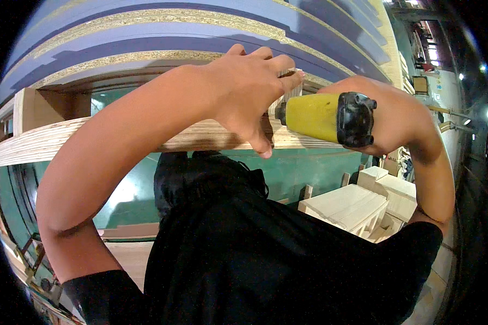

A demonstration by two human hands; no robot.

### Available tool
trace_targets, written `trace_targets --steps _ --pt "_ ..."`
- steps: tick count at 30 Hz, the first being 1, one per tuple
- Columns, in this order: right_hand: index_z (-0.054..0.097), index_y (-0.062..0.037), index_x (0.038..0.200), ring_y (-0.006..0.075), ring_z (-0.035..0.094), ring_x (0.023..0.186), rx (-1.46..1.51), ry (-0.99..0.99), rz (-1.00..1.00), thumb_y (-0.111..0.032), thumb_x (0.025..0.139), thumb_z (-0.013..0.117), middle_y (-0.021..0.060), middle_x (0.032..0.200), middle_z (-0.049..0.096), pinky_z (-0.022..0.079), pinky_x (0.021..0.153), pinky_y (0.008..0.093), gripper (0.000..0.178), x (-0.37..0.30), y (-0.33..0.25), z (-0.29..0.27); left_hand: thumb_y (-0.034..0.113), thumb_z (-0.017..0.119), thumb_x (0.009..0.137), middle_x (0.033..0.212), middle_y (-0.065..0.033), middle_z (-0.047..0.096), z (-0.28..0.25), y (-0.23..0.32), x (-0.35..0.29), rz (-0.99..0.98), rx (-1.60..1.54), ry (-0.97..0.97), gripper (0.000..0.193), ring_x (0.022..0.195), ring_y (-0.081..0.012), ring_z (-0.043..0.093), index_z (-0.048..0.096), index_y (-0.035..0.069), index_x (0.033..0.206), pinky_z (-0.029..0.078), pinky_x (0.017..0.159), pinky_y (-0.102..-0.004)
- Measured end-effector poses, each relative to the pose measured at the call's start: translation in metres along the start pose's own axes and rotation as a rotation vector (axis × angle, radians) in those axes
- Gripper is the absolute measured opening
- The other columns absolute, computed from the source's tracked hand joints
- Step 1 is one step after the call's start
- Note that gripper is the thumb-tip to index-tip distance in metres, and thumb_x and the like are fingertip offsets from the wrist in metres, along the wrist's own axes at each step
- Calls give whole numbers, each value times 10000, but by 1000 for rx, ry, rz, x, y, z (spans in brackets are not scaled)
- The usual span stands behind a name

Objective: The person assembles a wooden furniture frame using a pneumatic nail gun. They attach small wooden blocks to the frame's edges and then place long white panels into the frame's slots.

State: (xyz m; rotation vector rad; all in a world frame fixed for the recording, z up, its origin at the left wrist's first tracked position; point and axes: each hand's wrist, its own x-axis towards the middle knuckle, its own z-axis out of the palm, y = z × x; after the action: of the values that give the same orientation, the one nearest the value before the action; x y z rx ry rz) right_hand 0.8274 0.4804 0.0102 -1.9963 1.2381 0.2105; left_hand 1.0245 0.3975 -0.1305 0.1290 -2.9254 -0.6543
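Note:
A long pale plywood frame (184,134) runs across in front of my body. My left hand (249,89) straddles it, thumb down over the near edge and fingers spread across toward a short upright wood piece. To its right, my right hand (387,116) is closed round a yellow nail gun (312,116) with a black end cap. The tool's narrow black nose points left, close beside my left thumb and fingers; whether it touches the wood I cannot tell. The nail gun's handle and most of my right fingers are hidden behind its body.
Beyond the frame lie several blue-violet panels (162,35) with raw chipboard edges. A short wooden crosspiece (31,111) joins the frame at the left. Below is a green floor (303,168). Stacked pale wooden boxes (344,206) stand at the right, near my elbow.

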Motion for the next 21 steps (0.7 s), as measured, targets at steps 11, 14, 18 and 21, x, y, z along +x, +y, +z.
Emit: trace_targets --steps 11,14,18,21 --pt "637 -23 950 330 635 723 187 -117 205 -111 677 733 156 812 675 502 696 411 303 7 -10 -6 530 881 495 1391 -148 468 -7 -3 0 3 -54 -28 1195 1233 -354 484 403 41 1475 430 935 -535" --pt "637 -19 986 331 644 772 168 -34 196 -126 665 752 157 862 680 510 731 404 357 -5 -13 0 531 887 490 1393 -152 467 -2 -1 -1 2 -44 0 1217 1235 -355 483 392 29 1482 428 938 -534" --pt "635 2 1152 308 650 929 175 -151 272 -166 597 817 159 1061 680 509 854 369 609 -13 6 0 528 896 485 1399 -154 464 -5 0 2 4 -32 -18 1237 1234 -355 484 381 15 1486 429 944 -537" --pt "634 0 1182 317 636 985 74 -91 199 -178 597 832 157 1117 665 500 888 370 642 -21 16 4 512 903 487 1404 -154 462 -7 0 2 -2 -28 -28 1231 1232 -358 485 382 12 1484 430 953 -540"
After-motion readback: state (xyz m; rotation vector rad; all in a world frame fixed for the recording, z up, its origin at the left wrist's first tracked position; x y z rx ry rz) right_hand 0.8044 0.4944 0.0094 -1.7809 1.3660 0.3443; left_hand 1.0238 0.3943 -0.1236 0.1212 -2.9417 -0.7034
